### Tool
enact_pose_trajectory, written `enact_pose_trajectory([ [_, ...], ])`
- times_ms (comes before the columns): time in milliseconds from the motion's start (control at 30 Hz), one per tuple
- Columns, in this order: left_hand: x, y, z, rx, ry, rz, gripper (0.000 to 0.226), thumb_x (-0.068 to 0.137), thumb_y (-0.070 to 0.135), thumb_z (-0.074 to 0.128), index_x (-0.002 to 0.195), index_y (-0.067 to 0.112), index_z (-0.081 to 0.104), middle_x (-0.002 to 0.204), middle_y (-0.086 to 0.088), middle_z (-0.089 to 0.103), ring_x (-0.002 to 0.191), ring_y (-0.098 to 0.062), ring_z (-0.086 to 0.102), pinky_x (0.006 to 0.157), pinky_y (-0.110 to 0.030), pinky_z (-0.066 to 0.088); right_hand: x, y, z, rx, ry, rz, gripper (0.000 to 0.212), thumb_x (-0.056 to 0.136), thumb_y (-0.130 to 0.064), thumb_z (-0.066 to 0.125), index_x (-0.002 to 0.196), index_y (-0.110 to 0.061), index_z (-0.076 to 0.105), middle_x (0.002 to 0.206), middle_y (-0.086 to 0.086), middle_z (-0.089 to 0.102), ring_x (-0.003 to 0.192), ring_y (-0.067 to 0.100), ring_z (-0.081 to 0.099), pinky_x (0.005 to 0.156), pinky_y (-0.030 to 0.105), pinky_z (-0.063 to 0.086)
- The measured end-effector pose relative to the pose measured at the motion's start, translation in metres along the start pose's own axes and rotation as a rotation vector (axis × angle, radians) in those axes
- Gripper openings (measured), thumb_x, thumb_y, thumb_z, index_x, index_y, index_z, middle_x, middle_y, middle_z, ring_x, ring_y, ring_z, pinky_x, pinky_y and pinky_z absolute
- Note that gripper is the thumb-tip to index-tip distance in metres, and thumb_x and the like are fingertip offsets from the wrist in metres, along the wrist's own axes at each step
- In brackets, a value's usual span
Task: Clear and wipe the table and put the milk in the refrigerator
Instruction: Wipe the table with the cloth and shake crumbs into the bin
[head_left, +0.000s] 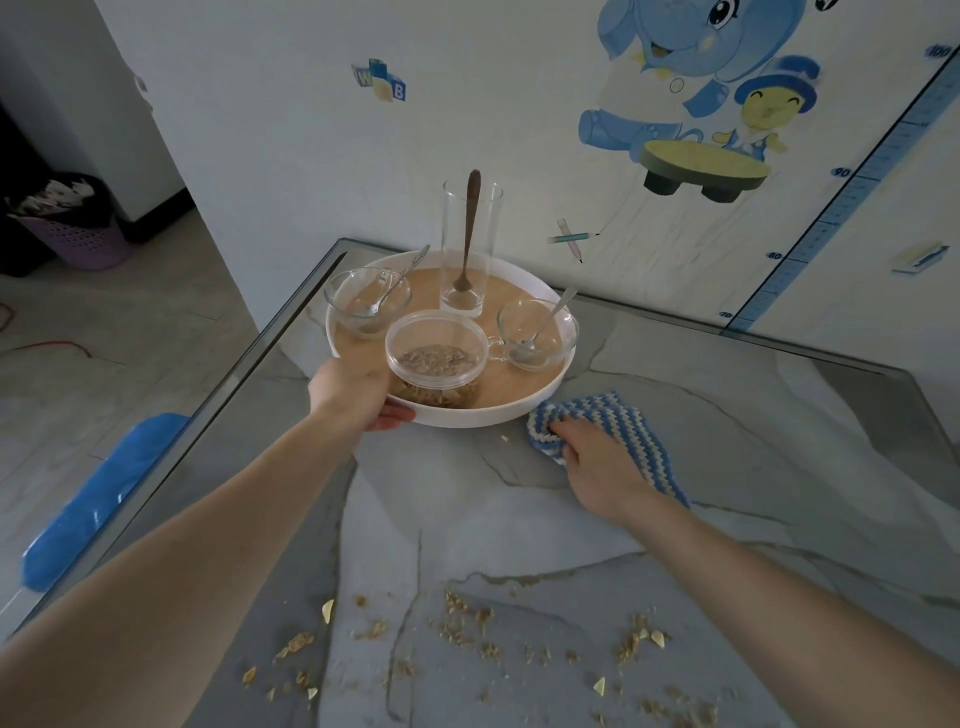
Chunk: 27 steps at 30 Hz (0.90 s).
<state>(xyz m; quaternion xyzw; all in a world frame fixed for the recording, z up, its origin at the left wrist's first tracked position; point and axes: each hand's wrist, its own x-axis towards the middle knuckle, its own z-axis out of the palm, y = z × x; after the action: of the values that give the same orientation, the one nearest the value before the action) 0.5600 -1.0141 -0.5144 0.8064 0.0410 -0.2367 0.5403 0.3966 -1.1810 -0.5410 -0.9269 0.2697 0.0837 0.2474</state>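
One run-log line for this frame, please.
left hand: grips tray rim | right hand: holds striped cloth on table | crumbs: unwiped, near side of table

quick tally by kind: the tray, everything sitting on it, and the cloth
tray: 1
small glass cups: 2
tall glass: 1
cereal jar: 1
spoons: 3
cloth: 1
total: 9

Part of left hand (353, 395) hidden by tray (519, 415) rim, cloth (597, 410) partly covered by right hand (597, 462)
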Motion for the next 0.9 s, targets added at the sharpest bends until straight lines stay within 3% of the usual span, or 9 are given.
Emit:
enact_pose_trajectory([
  [200,-0.005,0.010,-0.002,-0.002,-0.019,-0.002,0.014,0.087,0.014,0.047,0.076,0.006,0.052,0.061,-0.013,0.065,0.037,-0.012,0.061,0.040,-0.019,0.052,0.001,-0.024,0.011,-0.010,-0.094,-0.154,0.037,0.094,-0.002,0.033,0.125,-0.009,0.050,0.133,0.009,0.051,0.119,0.024,0.047,0.098,0.029,0.034],
  [400,-0.004,0.008,-0.001,-0.006,-0.007,-0.018,0.016,0.088,0.013,0.044,0.076,0.006,0.051,0.054,-0.012,0.064,0.036,-0.012,0.061,0.038,-0.019,0.051,-0.016,-0.027,0.013,-0.042,-0.295,-0.301,0.041,0.098,-0.006,0.027,0.135,-0.014,0.043,0.150,0.000,0.032,0.142,0.011,0.020,0.114,0.022,0.013],
  [567,0.000,0.002,0.001,-0.001,0.012,-0.045,0.019,0.089,0.018,0.045,0.082,0.003,0.052,0.040,-0.007,0.062,0.036,-0.013,0.061,0.035,-0.018,0.049,-0.040,-0.020,0.011,0.011,-0.412,-0.362,0.040,0.097,-0.003,0.030,0.130,-0.013,0.051,0.146,-0.001,0.040,0.140,0.007,0.026,0.112,0.018,0.017],
  [800,0.007,-0.013,0.005,0.026,0.027,-0.088,0.031,0.089,0.029,0.050,0.095,-0.001,0.057,0.053,-0.013,0.068,0.041,-0.015,0.064,0.040,-0.021,0.053,-0.063,-0.010,0.009,0.055,-0.539,-0.340,0.042,0.095,0.000,0.031,0.127,-0.014,0.054,0.144,-0.004,0.043,0.136,0.004,0.031,0.102,0.008,0.017],
  [900,0.009,-0.019,0.008,0.040,0.019,-0.111,0.034,0.089,0.031,0.050,0.096,-0.001,0.057,0.052,-0.012,0.067,0.041,-0.015,0.065,0.037,-0.020,0.051,-0.068,-0.007,0.006,0.077,-0.571,-0.298,0.044,0.093,0.000,0.031,0.125,-0.017,0.056,0.142,-0.006,0.046,0.133,0.005,0.036,0.107,0.013,0.023],
])
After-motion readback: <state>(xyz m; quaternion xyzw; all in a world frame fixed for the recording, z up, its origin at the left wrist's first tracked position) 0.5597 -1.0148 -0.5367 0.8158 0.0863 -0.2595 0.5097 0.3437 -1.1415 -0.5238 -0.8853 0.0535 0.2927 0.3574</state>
